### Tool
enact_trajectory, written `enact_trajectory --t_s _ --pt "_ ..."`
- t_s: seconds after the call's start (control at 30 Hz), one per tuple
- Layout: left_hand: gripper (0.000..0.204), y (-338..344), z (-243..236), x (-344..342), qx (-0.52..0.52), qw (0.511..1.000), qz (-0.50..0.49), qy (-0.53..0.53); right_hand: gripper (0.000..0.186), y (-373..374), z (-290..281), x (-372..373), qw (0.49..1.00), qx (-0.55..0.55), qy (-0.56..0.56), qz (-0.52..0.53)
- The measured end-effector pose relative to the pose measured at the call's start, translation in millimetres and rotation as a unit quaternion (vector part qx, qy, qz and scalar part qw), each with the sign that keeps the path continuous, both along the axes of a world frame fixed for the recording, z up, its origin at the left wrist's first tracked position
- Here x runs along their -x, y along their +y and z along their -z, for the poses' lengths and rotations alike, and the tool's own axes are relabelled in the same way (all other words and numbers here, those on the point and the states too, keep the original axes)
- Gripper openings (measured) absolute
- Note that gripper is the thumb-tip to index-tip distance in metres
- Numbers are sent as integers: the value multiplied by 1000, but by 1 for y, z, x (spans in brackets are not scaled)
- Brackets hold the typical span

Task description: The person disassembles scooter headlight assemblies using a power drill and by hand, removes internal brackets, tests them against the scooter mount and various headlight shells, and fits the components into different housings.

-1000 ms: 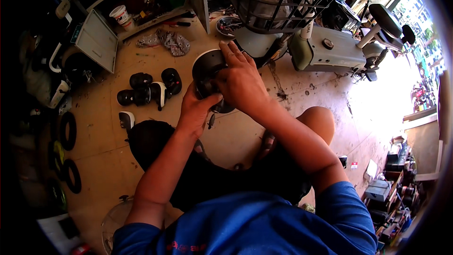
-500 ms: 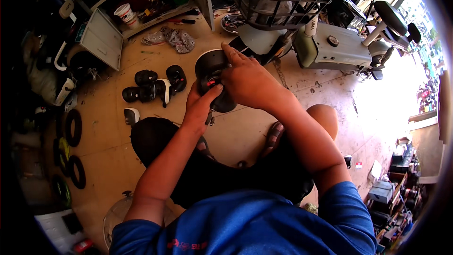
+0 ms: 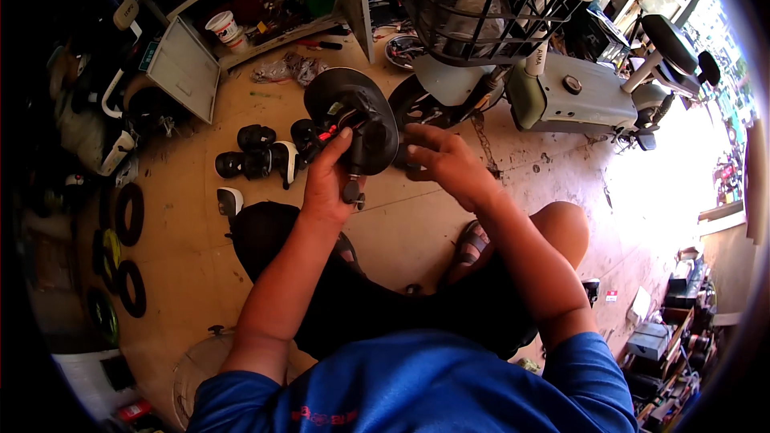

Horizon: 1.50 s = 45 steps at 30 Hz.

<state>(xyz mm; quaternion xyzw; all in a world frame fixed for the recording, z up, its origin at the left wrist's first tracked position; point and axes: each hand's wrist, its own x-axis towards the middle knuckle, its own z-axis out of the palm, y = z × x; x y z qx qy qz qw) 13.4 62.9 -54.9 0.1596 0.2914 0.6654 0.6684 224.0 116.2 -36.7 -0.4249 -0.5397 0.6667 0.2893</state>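
Observation:
A black rounded shell with a hollow, part-filled inner side (image 3: 377, 124) is held up over the floor in front of me. My left hand (image 3: 327, 180) grips its lower left edge, thumb on the inner side near a small red part. A dark knob-like piece (image 3: 351, 191) sticks out below, by the left fingers. To the right of the shell, my right hand (image 3: 455, 167) is open, fingers apart and pointing toward its edge; nothing shows in it. What exactly the shell is I cannot tell.
Several black and white parts (image 3: 255, 152) lie on the floor to the left. Beyond stands a grey scooter (image 3: 593, 92) with a black wire basket (image 3: 481, 20). An open cabinet (image 3: 188, 68), a crumpled plastic bag (image 3: 289, 69) and loose tyres (image 3: 128, 216) are around.
The right hand has come off the shell and moved right and down, its fingers spreading. The shell has turned in the left hand, so its hollow inner side now shows.

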Motion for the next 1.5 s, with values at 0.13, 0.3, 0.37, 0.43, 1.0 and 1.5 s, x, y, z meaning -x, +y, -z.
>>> enact_trajectory --t_s 0.13,0.3,0.37,0.43,1.0,1.5 --pt "41 -2 -4 -3 -22 999 26 -19 51 -7 -8 10 983 117 140 0" --pt "40 -1 4 -8 -28 999 38 7 43 0 14 16 984 120 118 65" --pt "39 -1 7 -8 -29 999 35 25 41 4 24 18 983 121 113 81" --pt "39 -1 5 -7 -31 998 27 44 39 7 25 23 974 129 178 63" --pt "53 -29 -64 -8 -140 986 -75 46 54 3 -62 21 940 -94 185 269" --pt "77 -83 -12 -88 -156 953 -198 169 57 -98 -39 20 972 -146 57 176"
